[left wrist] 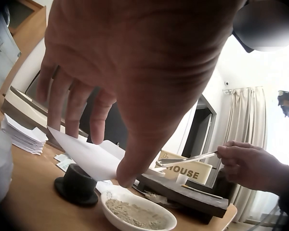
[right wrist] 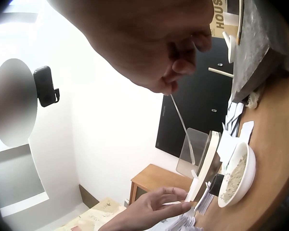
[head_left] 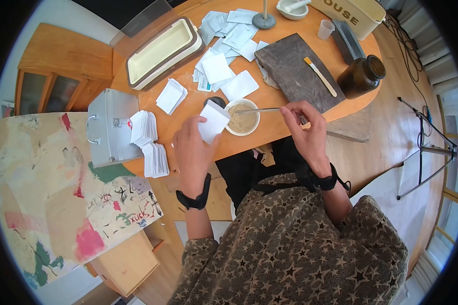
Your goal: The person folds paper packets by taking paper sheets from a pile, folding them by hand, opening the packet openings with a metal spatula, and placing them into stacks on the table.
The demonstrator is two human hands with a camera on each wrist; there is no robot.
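Near the middle of the desk (head_left: 270, 124), toward its near edge, a white paper packet (head_left: 215, 122) is held upright by the left hand (head_left: 192, 147), the thumb on one side and the fingers on the other. From the right, the right hand (head_left: 309, 132) pinches the handle end of a metal spoon (head_left: 264, 110), whose tip is above a white bowl (right wrist: 249, 173) and near the packet. Tan powder (head_left: 241, 123) lies in the bowl. Just left of the bowl sits a black brimmed object (left wrist: 77, 179). Farther left, a stack of white packets (head_left: 171, 96) lies on the desk, beside a silver case (head_left: 112, 109). On the far side are loose pale sachets (head_left: 239, 36) and a cream box (head_left: 160, 53); to the far right, a brush (head_left: 320, 76) rests on a dark slab (head_left: 295, 66), with a brown jar (head_left: 359, 80) just right of it.
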